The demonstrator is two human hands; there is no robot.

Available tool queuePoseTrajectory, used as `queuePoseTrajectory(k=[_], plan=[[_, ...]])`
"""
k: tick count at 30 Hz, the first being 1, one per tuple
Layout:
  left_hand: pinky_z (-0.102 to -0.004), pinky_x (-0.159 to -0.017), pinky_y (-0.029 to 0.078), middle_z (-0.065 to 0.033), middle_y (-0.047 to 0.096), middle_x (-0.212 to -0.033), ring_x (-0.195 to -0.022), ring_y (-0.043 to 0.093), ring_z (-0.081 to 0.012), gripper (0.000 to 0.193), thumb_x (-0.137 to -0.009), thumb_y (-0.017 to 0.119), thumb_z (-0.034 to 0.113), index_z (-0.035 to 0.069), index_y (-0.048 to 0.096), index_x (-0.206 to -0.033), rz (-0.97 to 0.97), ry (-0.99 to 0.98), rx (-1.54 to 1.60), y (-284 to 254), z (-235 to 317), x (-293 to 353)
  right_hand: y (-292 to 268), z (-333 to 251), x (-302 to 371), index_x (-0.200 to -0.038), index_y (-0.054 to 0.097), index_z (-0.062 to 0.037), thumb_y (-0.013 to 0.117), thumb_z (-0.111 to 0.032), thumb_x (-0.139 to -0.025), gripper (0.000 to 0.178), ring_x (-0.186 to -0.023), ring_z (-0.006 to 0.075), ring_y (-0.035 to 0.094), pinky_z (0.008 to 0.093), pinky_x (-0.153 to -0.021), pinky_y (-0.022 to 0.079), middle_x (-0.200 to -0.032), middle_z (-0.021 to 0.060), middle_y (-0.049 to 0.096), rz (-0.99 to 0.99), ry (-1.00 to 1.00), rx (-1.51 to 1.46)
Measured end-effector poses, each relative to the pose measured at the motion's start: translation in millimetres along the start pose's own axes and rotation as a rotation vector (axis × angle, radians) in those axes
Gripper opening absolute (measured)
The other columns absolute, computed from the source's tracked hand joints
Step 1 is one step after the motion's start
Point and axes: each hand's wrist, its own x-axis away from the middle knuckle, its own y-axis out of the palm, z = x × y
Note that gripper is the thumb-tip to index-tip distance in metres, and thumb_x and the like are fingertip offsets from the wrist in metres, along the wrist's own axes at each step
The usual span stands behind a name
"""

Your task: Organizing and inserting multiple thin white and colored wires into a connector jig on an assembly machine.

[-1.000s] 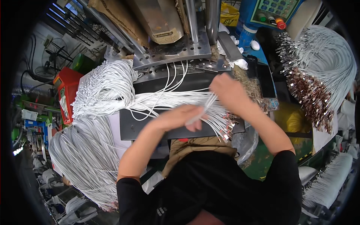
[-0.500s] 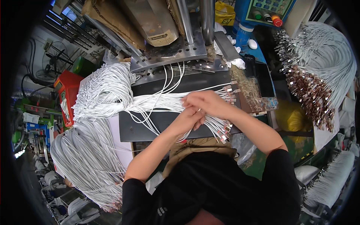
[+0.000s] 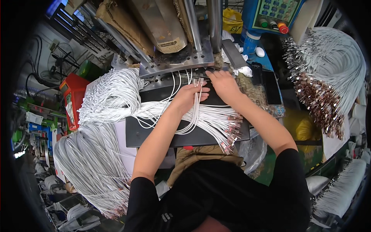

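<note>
My left hand point(image 3: 185, 98), palm turned up, holds a few white cables point(image 3: 196, 110) whose clear-and-metal connector ends stick up past its fingers. They loop down over a wide bundle of white cables point(image 3: 216, 123) lying across a black work surface point(image 3: 147, 137), copper-coloured ends to the right. My right hand point(image 3: 225, 85) reaches to the metal mould plate point(image 3: 181, 74) under the press, its fingers bent together at the plate's front edge. What those fingertips grip, if anything, is too small to tell. Two more white cables run from the plate toward the bundle.
Coiled white cables point(image 3: 110, 94) are heaped at the left, above a long hank point(image 3: 91, 162). The press's steel block point(image 3: 177, 62) overhangs the plate. A control box with buttons point(image 3: 276, 15) stands at the far right, near a hanging cable coil point(image 3: 336, 58). A phone-like black slab point(image 3: 273, 89) lies right.
Both hands have moved away from me, from the bundle to the mould plate. My left hand now holds a few cables with their ends raised. The right hand has parted from it.
</note>
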Motion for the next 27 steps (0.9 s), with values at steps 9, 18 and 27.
queuePoseTrajectory(k=[9,18,27], plan=[[-0.0285,-0.078,0.056,-0.0091,0.07,-0.095,-0.081,0.067,-0.0163,0.035,-0.098,0.066,0.027,0.0,0.066,-0.119,0.031,0.014,-0.169,-12,-11,-9,9,5,10,-0.111,0.063,-0.0022,0.063,-0.014,-0.084,0.03,-0.079,0.0338,0.065,0.0414,-0.077,0.054,-0.094,0.0178,0.064,-0.167,0.119,-0.211],[-0.0214,-0.06,0.046,0.0011,0.063,-0.076,-0.064,0.058,-0.0084,0.026,-0.095,0.069,0.026,0.002,0.073,-0.101,-0.045,-0.046,-0.372,-10,-12,-12,-15,23,-13,-0.117,0.063,0.0011,0.057,-0.02,-0.096,0.031,-0.072,0.0189,0.066,0.0332,-0.067,0.052,-0.09,0.0121,0.069,-0.562,0.942,-1.192],[-0.0212,-0.059,0.046,0.0032,0.062,-0.073,-0.062,0.057,-0.006,0.027,-0.094,0.07,0.028,0.002,0.074,-0.099,-0.042,-0.133,-0.444,5,-6,-11,30,11,11,-0.115,0.064,0.0018,0.051,-0.018,-0.099,0.029,-0.07,0.0177,0.067,0.0328,-0.067,0.052,-0.088,0.0112,0.07,-0.198,0.64,-1.061]])
